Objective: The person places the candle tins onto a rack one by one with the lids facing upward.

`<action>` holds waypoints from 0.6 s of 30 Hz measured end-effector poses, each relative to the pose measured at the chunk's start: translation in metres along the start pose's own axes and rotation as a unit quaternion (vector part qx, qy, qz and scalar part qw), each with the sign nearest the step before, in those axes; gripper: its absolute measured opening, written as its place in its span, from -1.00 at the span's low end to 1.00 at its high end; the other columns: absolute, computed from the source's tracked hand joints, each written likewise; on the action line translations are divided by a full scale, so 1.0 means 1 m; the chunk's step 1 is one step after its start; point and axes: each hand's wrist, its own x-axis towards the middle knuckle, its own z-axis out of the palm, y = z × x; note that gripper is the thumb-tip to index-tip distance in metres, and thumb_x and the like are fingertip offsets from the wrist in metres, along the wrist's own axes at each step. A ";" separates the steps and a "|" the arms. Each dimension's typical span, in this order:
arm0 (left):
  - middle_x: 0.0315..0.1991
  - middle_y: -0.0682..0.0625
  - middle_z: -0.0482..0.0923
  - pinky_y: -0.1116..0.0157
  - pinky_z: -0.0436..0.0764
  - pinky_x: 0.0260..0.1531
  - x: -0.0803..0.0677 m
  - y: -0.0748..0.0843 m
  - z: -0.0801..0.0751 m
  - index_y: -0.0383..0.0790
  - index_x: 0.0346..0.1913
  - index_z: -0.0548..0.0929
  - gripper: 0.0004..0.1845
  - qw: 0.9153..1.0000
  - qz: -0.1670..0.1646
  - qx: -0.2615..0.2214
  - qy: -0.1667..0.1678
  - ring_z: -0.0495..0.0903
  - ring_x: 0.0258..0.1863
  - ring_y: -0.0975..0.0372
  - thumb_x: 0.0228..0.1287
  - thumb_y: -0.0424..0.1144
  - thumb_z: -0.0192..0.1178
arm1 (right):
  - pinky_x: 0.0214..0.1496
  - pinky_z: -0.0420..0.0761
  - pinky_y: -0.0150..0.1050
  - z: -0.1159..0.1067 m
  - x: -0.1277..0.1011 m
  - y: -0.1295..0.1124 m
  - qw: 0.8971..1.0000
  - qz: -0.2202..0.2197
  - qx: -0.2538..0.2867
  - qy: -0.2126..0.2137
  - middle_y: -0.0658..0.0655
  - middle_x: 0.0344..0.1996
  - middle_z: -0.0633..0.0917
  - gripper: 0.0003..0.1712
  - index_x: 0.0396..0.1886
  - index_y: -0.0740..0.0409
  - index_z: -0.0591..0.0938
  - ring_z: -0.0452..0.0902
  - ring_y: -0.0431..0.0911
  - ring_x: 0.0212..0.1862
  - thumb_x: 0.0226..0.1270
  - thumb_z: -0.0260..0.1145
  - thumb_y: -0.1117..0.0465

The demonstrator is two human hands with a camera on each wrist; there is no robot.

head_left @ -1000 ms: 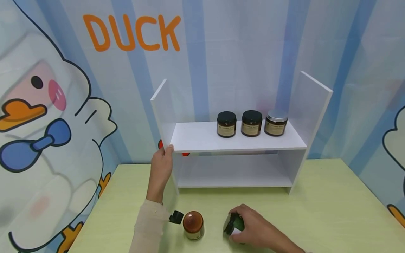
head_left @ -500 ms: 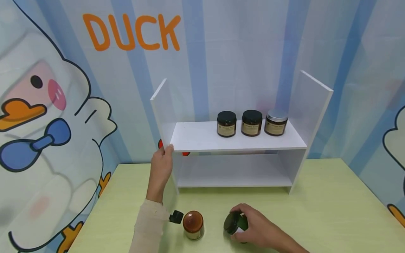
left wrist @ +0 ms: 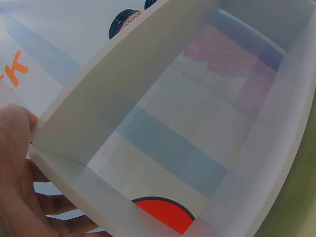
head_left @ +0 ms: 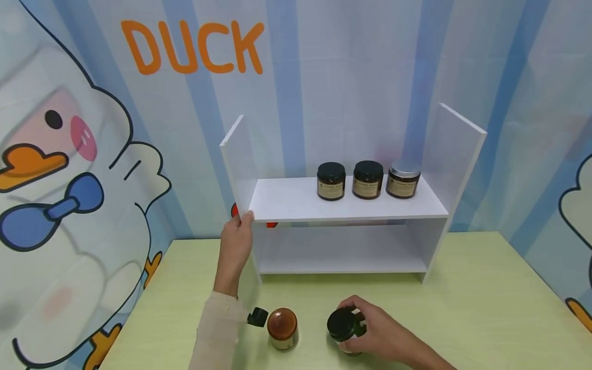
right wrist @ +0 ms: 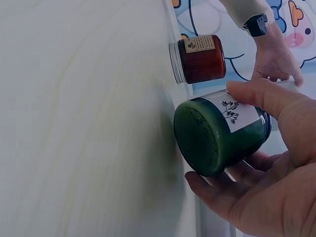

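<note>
My left hand (head_left: 237, 241) grips the left side panel of the white shelf (head_left: 347, 218), thumb at the front edge of its upper board; the left wrist view shows the fingers (left wrist: 61, 202) behind the panel. My right hand (head_left: 376, 331) holds a green glass jar (right wrist: 222, 131) with a white label and a dark lid, between thumb and fingers. The lid faces up in the head view; the jar's bottom looks slightly off the tabletop. Left of it an amber jar (head_left: 282, 329) stands upside down, its silver lid (right wrist: 177, 63) against the table.
On the upper board stand a black-lidded jar (head_left: 331, 181), a second black-lidded jar (head_left: 368, 180) and a silver-lidded jar (head_left: 403, 179), toward the right. The pale yellow-green table (head_left: 490, 303) extends to both sides. A printed duck curtain (head_left: 351, 77) hangs behind.
The green jar has turned in my right hand from a tilted pose to more upright, lid now facing up. The right hand shifted slightly right; the left hand has stayed put.
</note>
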 end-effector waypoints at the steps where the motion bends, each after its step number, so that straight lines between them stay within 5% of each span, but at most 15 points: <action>1: 0.24 -0.20 0.54 -0.09 0.44 0.11 0.000 0.000 0.000 -0.33 0.29 0.53 -0.39 1.000 0.000 0.001 0.000 0.47 0.05 -0.02 0.56 0.11 -0.15 | -0.05 0.57 -0.07 -0.001 0.000 0.000 1.000 0.000 -0.002 0.001 0.06 0.04 0.63 -0.36 0.19 0.05 0.51 0.56 0.07 0.08 0.15 0.57 0.10; 7: 0.23 -0.20 0.55 -0.04 0.43 0.06 0.000 0.000 -0.001 -0.33 0.27 0.55 -0.39 1.000 0.001 0.000 0.001 0.47 0.02 0.00 0.56 0.12 -0.13 | 0.09 0.54 0.02 -0.001 0.000 0.003 1.000 -0.009 -0.016 0.013 0.03 0.03 0.63 -0.37 0.12 0.02 0.51 0.57 0.08 0.12 0.08 0.61 0.10; 18: 0.23 -0.19 0.54 -0.03 0.43 0.03 -0.001 -0.001 0.000 -0.32 0.28 0.53 -0.38 1.000 0.000 -0.005 0.000 0.46 0.00 0.00 0.55 0.13 -0.14 | 0.02 0.53 -0.29 0.003 -0.004 0.003 0.997 -0.035 -0.069 -0.013 0.02 0.09 0.54 -0.31 0.23 0.10 0.46 0.50 -0.15 0.06 0.11 0.56 0.19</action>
